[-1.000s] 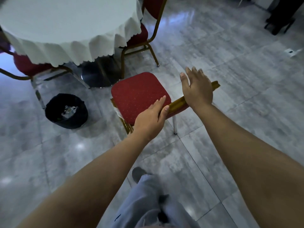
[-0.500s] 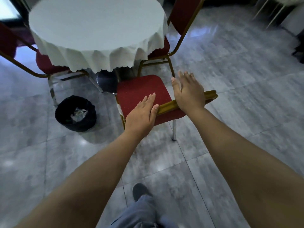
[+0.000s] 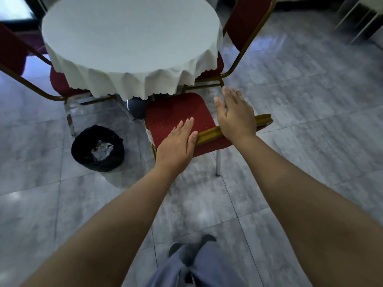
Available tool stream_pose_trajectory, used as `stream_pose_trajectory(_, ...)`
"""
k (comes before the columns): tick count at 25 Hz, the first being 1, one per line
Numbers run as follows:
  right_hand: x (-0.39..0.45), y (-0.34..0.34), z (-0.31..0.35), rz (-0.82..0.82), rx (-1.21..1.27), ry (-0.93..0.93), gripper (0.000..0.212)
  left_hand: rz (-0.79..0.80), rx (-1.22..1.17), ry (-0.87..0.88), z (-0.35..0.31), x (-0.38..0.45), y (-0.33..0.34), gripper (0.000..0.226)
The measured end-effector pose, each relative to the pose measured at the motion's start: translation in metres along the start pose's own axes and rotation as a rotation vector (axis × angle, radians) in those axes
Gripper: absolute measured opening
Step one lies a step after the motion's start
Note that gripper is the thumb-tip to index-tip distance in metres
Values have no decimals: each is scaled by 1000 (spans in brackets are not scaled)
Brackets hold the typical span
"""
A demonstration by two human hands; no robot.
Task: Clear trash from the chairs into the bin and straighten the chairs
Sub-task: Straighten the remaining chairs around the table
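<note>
A red-cushioned chair [image 3: 174, 112] with a gold frame stands in front of me, its seat pointing toward the round table. My left hand [image 3: 178, 141] lies flat with fingers extended on the left end of the gold backrest top [image 3: 209, 134]. My right hand [image 3: 235, 114] rests flat on the right part of the same rail, fingers apart. Neither hand holds anything. A black bin [image 3: 97, 149] stands on the floor to the left of the chair, with crumpled clear plastic trash [image 3: 102, 150] inside.
A round table with a white cloth [image 3: 132, 40] stands just beyond the chair. Two more red chairs sit at it, one at the left [image 3: 60, 83] and one at the back right [image 3: 244, 25]. Grey tiled floor [image 3: 300, 100] surrounds everything. My feet show at the bottom.
The chair has slid closer to the table, its seat front now near the cloth's edge. Both hands stayed flat on the backrest rail, and I stepped forward.
</note>
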State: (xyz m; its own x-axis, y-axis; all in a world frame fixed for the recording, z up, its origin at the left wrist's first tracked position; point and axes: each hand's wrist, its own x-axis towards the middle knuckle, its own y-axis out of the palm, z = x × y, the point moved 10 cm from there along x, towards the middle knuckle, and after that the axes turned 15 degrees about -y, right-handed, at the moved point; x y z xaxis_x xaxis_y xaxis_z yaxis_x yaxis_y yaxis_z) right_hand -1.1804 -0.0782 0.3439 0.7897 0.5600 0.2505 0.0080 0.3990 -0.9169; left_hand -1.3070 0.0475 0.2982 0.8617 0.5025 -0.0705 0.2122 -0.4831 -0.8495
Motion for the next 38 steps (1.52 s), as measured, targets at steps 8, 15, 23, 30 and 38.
stream_pose_trajectory(8, 67, 16, 9, 51, 25, -69, 64, -18, 5, -119, 12, 62, -10, 51)
stream_pose_trajectory(15, 120, 35, 21, 75, 18, -133, 66, -141, -10, -187, 24, 116, -27, 50)
stream_pose_trajectory(23, 157, 53, 29, 124, -30, -132, 70, -161, 41, -200, 43, 159, -32, 54)
stream_pose_trajectory(30, 173, 58, 35, 125, -51, -123, 70, -131, 41, -152, 51, 177, -36, 54)
stream_pose_trajectory(38, 174, 62, 35, 172, -79, -126, 70, -40, 58, -148, 53, 180, -32, 57)
